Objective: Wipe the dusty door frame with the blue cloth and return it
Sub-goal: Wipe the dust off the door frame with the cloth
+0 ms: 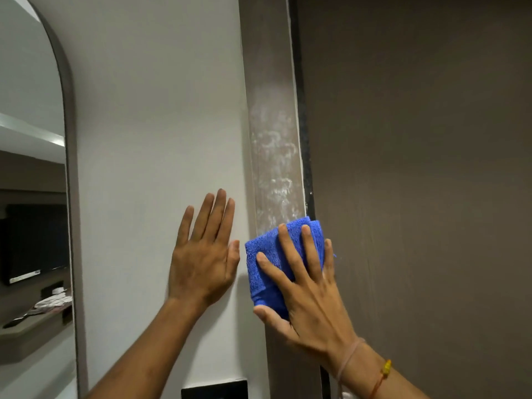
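Observation:
A grey-brown door frame (272,116) runs top to bottom in the middle of the view, with white dust smeared over its middle stretch. The folded blue cloth (263,263) lies flat against the frame just below the dust. My right hand (308,292) presses on the cloth with fingers spread and the thumb under its lower edge. My left hand (205,254) rests flat on the white wall (155,139) just left of the frame, fingers apart, holding nothing.
A dark brown door (417,168) fills the right side. An arched mirror (31,197) with a grey rim hangs at the left and reflects a room. A black switch plate (214,389) sits low on the wall.

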`<state>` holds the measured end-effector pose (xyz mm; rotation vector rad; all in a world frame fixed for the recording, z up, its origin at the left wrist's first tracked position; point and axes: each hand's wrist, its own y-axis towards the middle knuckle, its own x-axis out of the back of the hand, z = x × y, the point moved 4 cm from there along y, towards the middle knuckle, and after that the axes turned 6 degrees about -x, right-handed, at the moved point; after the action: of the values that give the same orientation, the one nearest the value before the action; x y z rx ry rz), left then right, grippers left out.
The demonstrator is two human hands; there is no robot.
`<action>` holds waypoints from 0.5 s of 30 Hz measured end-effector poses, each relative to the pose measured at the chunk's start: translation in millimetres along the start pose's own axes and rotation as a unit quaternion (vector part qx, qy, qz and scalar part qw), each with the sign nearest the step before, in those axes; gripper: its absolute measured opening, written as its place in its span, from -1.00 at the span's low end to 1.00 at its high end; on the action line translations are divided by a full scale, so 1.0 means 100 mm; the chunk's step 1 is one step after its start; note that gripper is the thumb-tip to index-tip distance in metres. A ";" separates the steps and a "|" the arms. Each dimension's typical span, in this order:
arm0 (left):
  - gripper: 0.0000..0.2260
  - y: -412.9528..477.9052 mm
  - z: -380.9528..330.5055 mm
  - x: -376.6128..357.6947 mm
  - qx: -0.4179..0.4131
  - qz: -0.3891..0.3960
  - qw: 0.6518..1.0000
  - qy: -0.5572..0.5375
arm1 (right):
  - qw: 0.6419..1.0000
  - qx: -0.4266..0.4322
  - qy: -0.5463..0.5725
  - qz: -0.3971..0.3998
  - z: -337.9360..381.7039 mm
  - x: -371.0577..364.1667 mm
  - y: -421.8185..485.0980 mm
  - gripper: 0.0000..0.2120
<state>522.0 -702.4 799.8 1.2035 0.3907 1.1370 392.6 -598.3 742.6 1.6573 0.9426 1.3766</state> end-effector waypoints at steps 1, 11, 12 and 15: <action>-0.42 0.00 0.01 -0.03 -0.004 -0.011 1.000 0.002 | 0.999 -0.028 0.007 -0.015 0.03 -0.03 0.02 -0.35; -0.39 -0.01 0.05 -0.06 0.005 -0.015 1.000 0.006 | 0.988 -0.109 -0.059 -0.087 0.17 -0.12 0.21 -0.39; -0.39 0.00 0.04 -0.06 0.005 -0.013 1.000 0.007 | 0.988 -0.106 -0.059 -0.094 0.16 -0.10 0.27 -0.40; -0.41 0.01 0.03 -0.04 0.003 -0.016 1.000 0.009 | 0.986 -0.110 -0.061 -0.111 0.13 -0.01 0.50 -0.40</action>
<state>521.5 -707.6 800.4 1.1886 0.4253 1.1193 408.8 -621.9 785.6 1.4086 0.8446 1.1690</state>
